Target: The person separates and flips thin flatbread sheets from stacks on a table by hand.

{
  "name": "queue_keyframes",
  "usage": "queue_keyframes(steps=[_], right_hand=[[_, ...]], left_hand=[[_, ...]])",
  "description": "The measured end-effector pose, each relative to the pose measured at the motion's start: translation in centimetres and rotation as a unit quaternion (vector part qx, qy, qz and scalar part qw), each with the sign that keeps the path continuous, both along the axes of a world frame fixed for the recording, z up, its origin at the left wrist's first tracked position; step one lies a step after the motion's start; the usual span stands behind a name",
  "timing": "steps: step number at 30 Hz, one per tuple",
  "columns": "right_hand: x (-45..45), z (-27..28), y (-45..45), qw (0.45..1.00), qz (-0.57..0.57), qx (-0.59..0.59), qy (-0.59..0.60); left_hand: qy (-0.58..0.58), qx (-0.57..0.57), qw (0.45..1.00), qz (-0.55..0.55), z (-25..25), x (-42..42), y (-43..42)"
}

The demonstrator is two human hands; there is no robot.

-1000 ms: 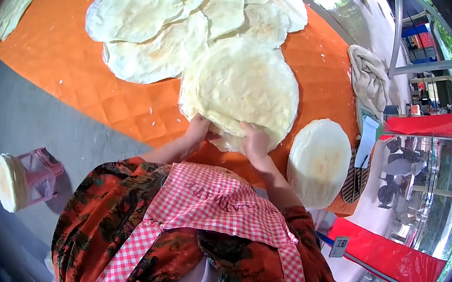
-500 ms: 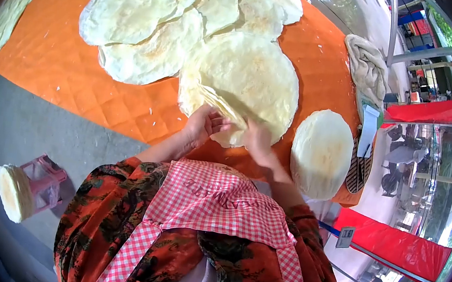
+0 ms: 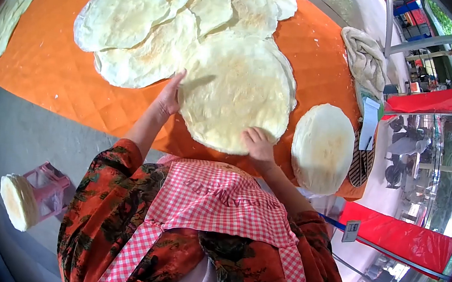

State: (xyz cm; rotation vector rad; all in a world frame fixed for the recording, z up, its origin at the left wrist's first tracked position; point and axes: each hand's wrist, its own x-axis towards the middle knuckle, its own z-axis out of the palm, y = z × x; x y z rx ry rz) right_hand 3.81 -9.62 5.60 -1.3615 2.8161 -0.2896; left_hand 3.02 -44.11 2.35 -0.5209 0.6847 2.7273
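Observation:
A large round flatbread (image 3: 237, 92) lies flat on the orange cloth (image 3: 101, 100) in front of me, with the edge of another sheet showing at its upper right. My left hand (image 3: 170, 95) is at its left edge, fingers extended with nothing held in them. My right hand (image 3: 259, 144) rests on its lower right part; its fingers are bent and blurred, so whether they grip anything is unclear. Several overlapping flatbreads (image 3: 123, 15) spread beyond it. To the right sits an oval-looking stack of flatbreads (image 3: 322, 147).
A crumpled cloth (image 3: 363, 59) lies at the table's right edge, near a light blue paper (image 3: 369, 122) and a striped dark item (image 3: 359, 168). On the floor at left, a pink stool (image 3: 50, 190) stands beside pale round breads (image 3: 18, 202). More sheets (image 3: 15, 19) lie far left.
The folded near edge of the large flatbread now lies flat. My left hand has moved left and away from my right hand, to the bread's side.

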Motion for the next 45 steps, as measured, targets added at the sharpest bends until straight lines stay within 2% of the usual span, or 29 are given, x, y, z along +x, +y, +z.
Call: queue_keyframes(steps=[3, 6, 9, 12, 16, 17, 19, 22, 23, 24, 26, 27, 28, 29, 30, 31, 34, 36, 38, 40, 42, 43, 44, 45], right_hand=[[1.2, 0.4, 0.0, 0.998, -0.016, 0.005, 0.056], [1.7, 2.9, 0.5, 1.000, -0.012, 0.025, -0.005], [0.4, 3.4, -0.4, 0.981, -0.067, -0.072, -0.166], [-2.0, 4.8, -4.0, 0.913, -0.126, -0.234, -0.310], [-0.9, 6.8, -10.8, 0.973, -0.080, -0.108, -0.188], [-0.2, 6.6, -11.8, 0.983, -0.096, -0.062, -0.143], [1.0, 6.4, -13.0, 0.990, -0.124, 0.034, -0.050], [-0.2, 6.3, -12.8, 0.985, -0.127, 0.095, -0.075], [-1.5, 7.4, -12.3, 0.980, -0.117, 0.080, -0.141], [-4.0, 4.8, -11.1, 0.929, -0.149, -0.101, -0.325], [-9.5, 12.2, -11.5, 0.945, -0.181, 0.163, -0.218], [-11.1, 15.9, -11.2, 0.920, -0.217, -0.071, -0.320], [-17.1, 16.3, -9.3, 0.952, -0.192, 0.080, -0.226], [-17.5, 21.5, -9.8, 0.947, -0.203, 0.055, -0.241], [-18.4, 24.2, -9.1, 0.985, -0.139, 0.034, -0.100], [-17.5, 27.0, -9.2, 0.991, -0.119, 0.051, 0.022], [-9.9, 32.0, -10.2, 0.985, -0.099, 0.101, 0.095], [-7.0, 26.4, -8.1, 0.989, -0.024, -0.062, 0.129], [-4.3, 20.4, -7.6, 0.984, 0.020, -0.044, 0.173], [-3.4, 11.6, -5.8, 0.995, 0.030, -0.060, 0.072], [-2.5, 4.0, -3.6, 1.000, 0.009, -0.020, -0.016], [-2.6, 1.3, -2.7, 0.995, 0.033, 0.046, -0.082], [-2.1, 1.9, -3.2, 0.994, 0.015, 0.059, -0.095], [-1.7, 2.6, -3.8, 0.992, -0.005, 0.070, -0.107]], left_hand=[[-0.036, -0.108, 0.992, -0.049, -0.8, -1.0, -0.3], [-0.041, -0.204, 0.977, -0.048, -0.8, -1.4, 0.8], [-0.035, -0.317, 0.948, -0.010, 0.1, -1.5, 3.1], [-0.005, -0.277, 0.961, -0.017, 2.7, -0.7, 4.5], [-0.069, -0.176, 0.982, -0.021, 3.8, 0.0, 5.4], [-0.098, -0.200, 0.974, -0.043, 2.7, -0.2, 5.6], [-0.078, -0.104, 0.991, -0.024, 1.9, 0.1, 6.5], [-0.042, -0.009, 0.999, -0.026, 4.5, 0.6, 7.3], [-0.037, 0.010, 0.999, -0.029, 6.3, 0.7, 7.2], [-0.031, 0.028, 0.999, -0.033, 7.3, 0.8, 7.1], [-0.004, 0.052, 0.998, -0.036, 7.7, 0.6, 7.3], [0.009, 0.048, 0.998, -0.038, 7.6, 0.3, 7.4], [0.021, 0.044, 0.998, -0.041, 7.5, 0.1, 7.6], [0.013, 0.047, 0.998, -0.041, 7.2, -0.1, 7.8], [0.012, 0.057, 0.998, -0.032, 7.4, -0.2, 7.7], [0.010, 0.068, 0.997, -0.023, 7.5, 0.0, 7.6], [0.019, 0.119, 0.993, -0.004, 7.0, 0.4, 7.2], [0.049, 0.161, 0.986, 0.013, 7.0, 0.9, 6.9], [0.088, 0.209, 0.974, 0.016, 6.7, 1.2, 6.9], [0.144, 0.278, 0.950, 0.023, 5.4, 1.3, 6.8], [0.098, 0.221, 0.970, 0.016, 3.0, 1.8, 6.8], [0.062, 0.172, 0.983, 0.017, 1.7, 2.3, 6.9], [0.026, 0.120, 0.992, 0.017, 0.6, 2.6, 6.9], [0.025, 0.136, 0.990, 0.021, -0.5, 2.8, 6.7]])
